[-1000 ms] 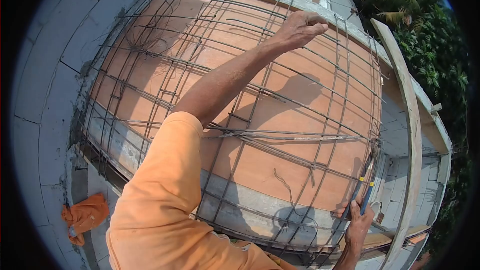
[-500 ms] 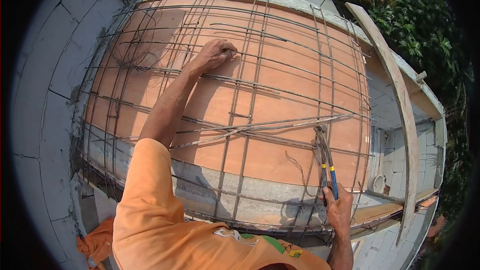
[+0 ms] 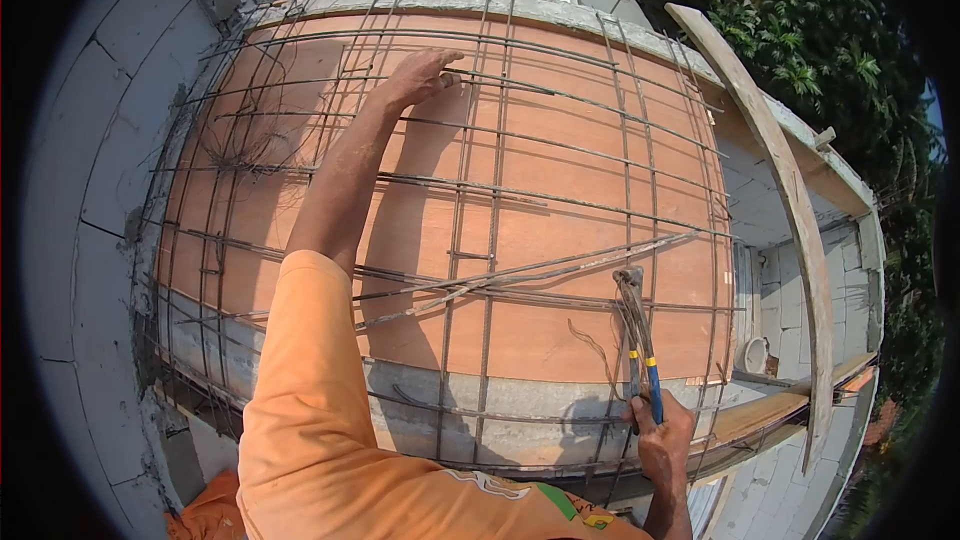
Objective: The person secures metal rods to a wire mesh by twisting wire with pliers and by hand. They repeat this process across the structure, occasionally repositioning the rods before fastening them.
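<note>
My left hand (image 3: 425, 78) reaches far out over the rebar mesh. Its fingers lie above and below a short steel bar (image 3: 510, 83) near the far side, closed around it. Down at the lower right, my right hand (image 3: 662, 432) grips a pair of pincers (image 3: 650, 370) by blue handles with yellow bands. The pincers' head points away from me, over the mesh. Thin brown strands, which look like tie wire (image 3: 632, 315), run alongside the tool. Two loose bars (image 3: 570, 263) cross the mesh at a slant, between my hands.
Beneath the mesh lies an orange-brown plywood sheet (image 3: 410, 340). Tangled wire (image 3: 240, 152) sits at the left. A grey block wall (image 3: 75, 190) rises on the left. A long wooden plank (image 3: 790, 180) leans along the right, near a white bucket (image 3: 755, 355) and an opening.
My left hand has moved farther away, from one bar to the short bar beyond it, with its fingers straighter. The pincers have shifted slightly left and down. The camera view has turned a little.
</note>
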`<control>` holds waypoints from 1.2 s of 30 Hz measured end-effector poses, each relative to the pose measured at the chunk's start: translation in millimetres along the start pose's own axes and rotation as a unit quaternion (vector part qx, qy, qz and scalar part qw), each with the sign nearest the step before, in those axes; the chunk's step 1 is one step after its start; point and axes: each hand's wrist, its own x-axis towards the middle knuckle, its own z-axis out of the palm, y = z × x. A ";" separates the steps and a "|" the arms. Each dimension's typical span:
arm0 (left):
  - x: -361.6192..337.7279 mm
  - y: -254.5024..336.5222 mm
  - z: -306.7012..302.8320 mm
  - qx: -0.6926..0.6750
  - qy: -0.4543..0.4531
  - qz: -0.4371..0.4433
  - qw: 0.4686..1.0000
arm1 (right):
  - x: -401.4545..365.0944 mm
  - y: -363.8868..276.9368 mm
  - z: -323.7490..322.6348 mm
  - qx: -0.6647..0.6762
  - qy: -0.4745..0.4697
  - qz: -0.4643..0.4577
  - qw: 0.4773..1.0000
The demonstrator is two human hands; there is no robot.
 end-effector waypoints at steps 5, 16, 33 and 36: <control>-10.4 -3.7 5.9 -0.044 -0.003 0.071 0.996 | 0.0 -3.8 6.8 0.020 0.004 0.029 0.999; -23.3 15.4 8.6 -0.113 0.007 0.017 0.993 | 7.0 -12.6 13.4 0.064 -0.038 0.033 0.997; -21.0 6.6 4.7 -0.132 -0.039 0.007 0.990 | 53.4 -31.2 38.5 0.104 -0.070 0.059 0.990; -22.4 2.4 14.8 -0.182 0.013 0.039 0.982 | 57.4 -22.0 36.2 0.143 -0.084 0.090 0.982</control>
